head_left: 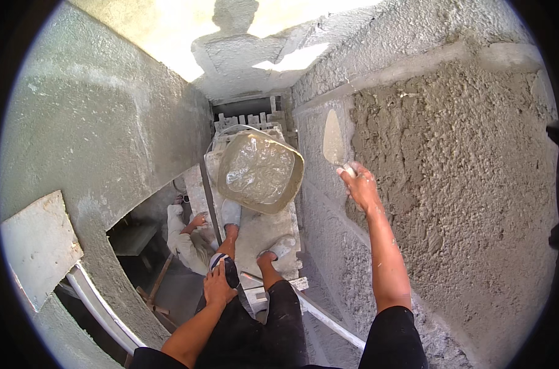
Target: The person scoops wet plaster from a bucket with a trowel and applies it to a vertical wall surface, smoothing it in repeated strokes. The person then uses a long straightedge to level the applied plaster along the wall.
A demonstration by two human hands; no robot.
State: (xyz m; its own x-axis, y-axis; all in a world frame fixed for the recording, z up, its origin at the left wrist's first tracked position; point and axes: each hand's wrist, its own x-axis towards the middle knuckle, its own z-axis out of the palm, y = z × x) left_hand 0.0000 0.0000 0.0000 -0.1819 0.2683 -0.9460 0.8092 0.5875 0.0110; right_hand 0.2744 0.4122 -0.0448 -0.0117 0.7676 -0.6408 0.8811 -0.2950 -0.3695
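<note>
My right hand [360, 186] is closed round the handle of a pointed trowel [333, 140]. Its pale, mortar-coated blade points away from me, close to the left border of a rough, wet mortar patch on the right wall [439, 178]. Lower down, my left hand [218, 285] lies on my bent left knee, fingers stretched out and holding nothing. Ahead of my feet, a squarish bucket [298, 175] with a wire handle holds wet grey mortar [259, 169], its surface shiny.
My feet stand on a narrow plank platform [255, 237]. Below left, another person [190, 237] crouches beside an opening. A flat board [42, 246] sits at far left, and a long pale pole [328, 321] slants past my legs. A plastered wall [101, 123] rises on the left.
</note>
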